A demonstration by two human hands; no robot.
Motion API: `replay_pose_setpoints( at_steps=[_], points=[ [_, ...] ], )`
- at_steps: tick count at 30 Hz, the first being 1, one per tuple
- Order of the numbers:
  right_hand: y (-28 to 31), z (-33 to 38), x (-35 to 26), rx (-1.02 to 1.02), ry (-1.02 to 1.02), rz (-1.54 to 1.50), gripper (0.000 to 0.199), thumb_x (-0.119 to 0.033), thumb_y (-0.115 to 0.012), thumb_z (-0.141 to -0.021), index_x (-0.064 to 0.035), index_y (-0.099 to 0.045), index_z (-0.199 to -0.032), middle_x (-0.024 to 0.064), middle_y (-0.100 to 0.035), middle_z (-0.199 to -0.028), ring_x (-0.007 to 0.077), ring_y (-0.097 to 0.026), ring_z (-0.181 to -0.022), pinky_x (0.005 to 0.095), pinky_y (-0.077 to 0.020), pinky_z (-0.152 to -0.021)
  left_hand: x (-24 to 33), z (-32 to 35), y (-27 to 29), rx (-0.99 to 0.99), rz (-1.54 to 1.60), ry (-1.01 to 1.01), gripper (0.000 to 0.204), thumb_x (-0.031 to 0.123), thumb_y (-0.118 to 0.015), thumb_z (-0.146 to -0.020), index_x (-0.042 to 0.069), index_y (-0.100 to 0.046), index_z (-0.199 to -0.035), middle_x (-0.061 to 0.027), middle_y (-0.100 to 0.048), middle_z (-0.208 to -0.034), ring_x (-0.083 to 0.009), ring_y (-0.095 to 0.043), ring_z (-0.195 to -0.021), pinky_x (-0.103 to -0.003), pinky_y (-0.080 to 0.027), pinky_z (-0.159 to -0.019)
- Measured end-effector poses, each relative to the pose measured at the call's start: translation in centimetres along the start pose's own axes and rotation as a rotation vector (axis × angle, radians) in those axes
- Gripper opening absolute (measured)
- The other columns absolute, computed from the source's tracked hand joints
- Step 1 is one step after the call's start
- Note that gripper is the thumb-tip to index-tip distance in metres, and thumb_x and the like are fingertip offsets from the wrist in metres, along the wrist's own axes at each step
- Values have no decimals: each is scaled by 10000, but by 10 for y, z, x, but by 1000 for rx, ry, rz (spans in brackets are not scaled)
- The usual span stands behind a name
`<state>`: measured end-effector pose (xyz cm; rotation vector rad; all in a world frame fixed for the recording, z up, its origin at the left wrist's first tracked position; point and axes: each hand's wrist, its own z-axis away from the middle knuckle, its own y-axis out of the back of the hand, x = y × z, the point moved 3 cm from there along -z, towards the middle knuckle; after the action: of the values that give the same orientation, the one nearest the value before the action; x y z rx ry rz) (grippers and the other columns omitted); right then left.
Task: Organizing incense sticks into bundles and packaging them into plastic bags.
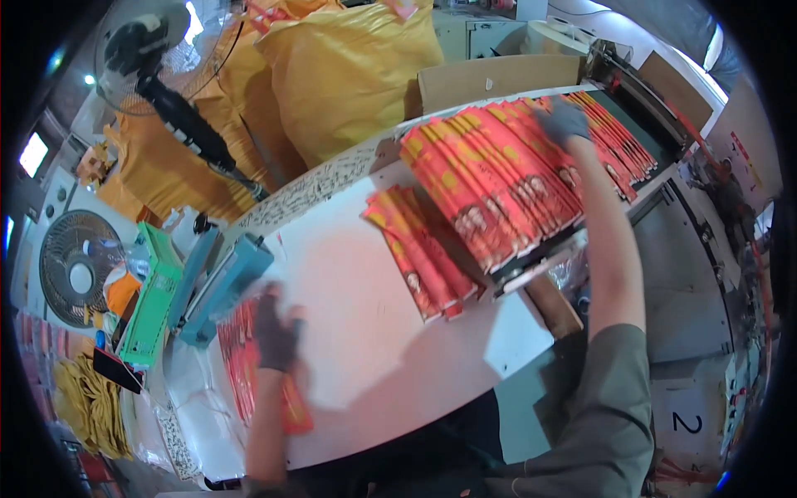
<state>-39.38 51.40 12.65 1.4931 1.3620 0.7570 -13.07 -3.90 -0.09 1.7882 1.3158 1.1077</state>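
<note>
My left hand (pixel 276 334), in a dark glove and blurred, rests on a stack of red and yellow packets (pixel 242 365) at the near left of the white table (pixel 357 332). My right hand (pixel 563 122), also gloved, reaches far out onto a long overlapped row of red and yellow packets (pixel 490 178) lying on a machine bed. A smaller fanned pile of the same packets (pixel 419 249) lies on the table between the hands. Whether the left fingers grip a packet is hidden by blur.
A teal heat sealer (pixel 222 286) and a green device (pixel 154 303) stand at the table's left. Large yellow sacks (pixel 349 70) and a cardboard sheet (pixel 498 79) sit behind. Two fans (pixel 79 270) are at the left. The conveyor machine (pixel 639 91) runs to the right.
</note>
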Motion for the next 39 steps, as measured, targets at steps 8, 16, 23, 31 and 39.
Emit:
replay_pose_setpoints(
  at_steps=[8,16,23,31,39],
  points=[
    [-8,7,192,16,-404,147,677,-571,-447,-819,-97,-438,-1302,182,-498,-1270,388,-454,-1175,442,-353,-984,143,-58,-93,-138,81,-206,699,418,-558,-829,-3,-335,-1341,-211,-344,-1378,-392,-316,-1274,-484,-225,-1046],
    [28,56,15,-206,240,-173,654,-650,-532,-729,-36,-661,-912,211,-641,-848,373,-613,-825,424,-468,-734,140,-70,-93,-20,408,-45,615,381,-464,-904,27,-298,-1379,-219,-331,-1390,-348,-331,-1289,-380,-292,-1035],
    [55,150,-128,-326,532,-344,657,-652,-554,-725,1,-604,-778,208,-589,-684,370,-599,-710,423,-454,-647,104,-64,-113,390,938,156,562,305,-457,-925,-21,-310,-1358,-190,-317,-1410,-298,-313,-1307,-362,-240,-1068],
    [-60,208,-202,-407,74,-590,733,-589,-475,-827,48,-442,-1189,303,-548,-1076,437,-527,-1017,457,-419,-876,93,-53,-79,120,546,184,688,215,-590,-863,-35,-223,-1389,-176,-273,-1438,-239,-287,-1320,-297,-239,-1068],
    [-67,256,-225,-605,103,-834,818,-431,-693,-744,83,-347,-1278,210,-554,-1153,273,-569,-1018,341,-439,-887,97,-46,-72,-138,1552,608,645,321,-655,-818,-18,-393,-1300,-112,-541,-1194,-190,-545,-1059,-296,-443,-893]
  ],
)
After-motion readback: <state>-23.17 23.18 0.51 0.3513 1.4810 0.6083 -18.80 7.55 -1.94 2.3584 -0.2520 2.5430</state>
